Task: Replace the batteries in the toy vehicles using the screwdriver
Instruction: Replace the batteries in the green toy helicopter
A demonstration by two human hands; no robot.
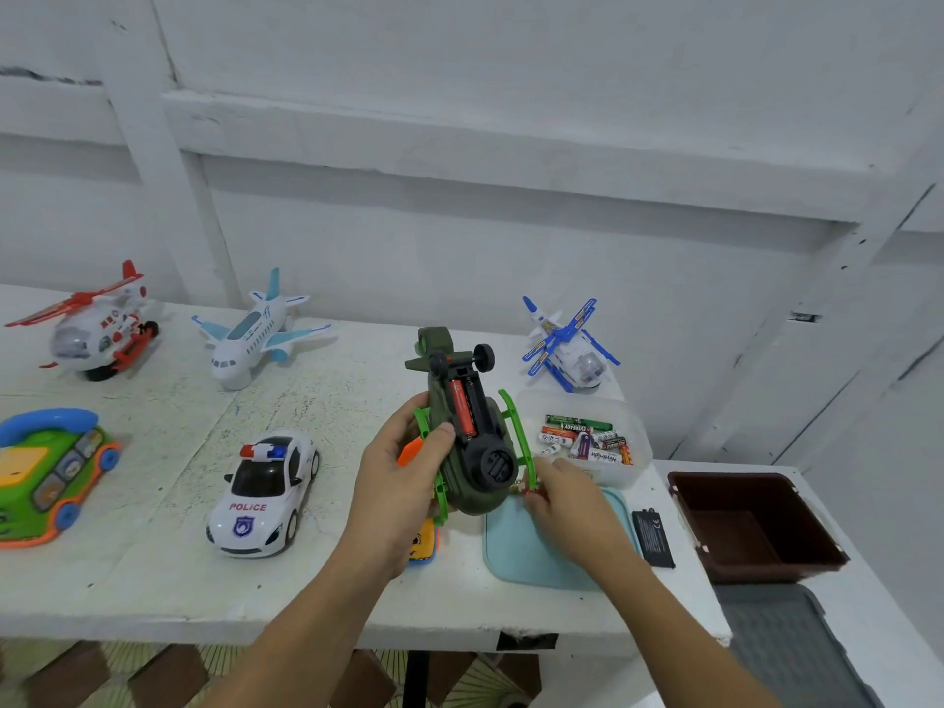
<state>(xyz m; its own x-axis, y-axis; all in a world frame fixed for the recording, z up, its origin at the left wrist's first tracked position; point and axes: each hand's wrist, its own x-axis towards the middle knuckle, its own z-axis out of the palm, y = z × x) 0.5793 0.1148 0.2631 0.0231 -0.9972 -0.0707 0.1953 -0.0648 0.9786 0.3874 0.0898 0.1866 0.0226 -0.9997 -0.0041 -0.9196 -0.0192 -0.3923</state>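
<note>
Left hand [403, 467] grips the green helicopter [477, 454], one red battery [462, 408] in. Right hand [567, 495] pinches a small red thing [526, 492]; a second battery likely goes in next.

Upturned green helicopter [490, 421] (in left hand [403, 472])

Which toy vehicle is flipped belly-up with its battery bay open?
The dark green helicopter gripped by the left hand: wheels up, a red battery showing in its open bay. The police car, airliner, red helicopter and blue helicopter stand upright.
</note>
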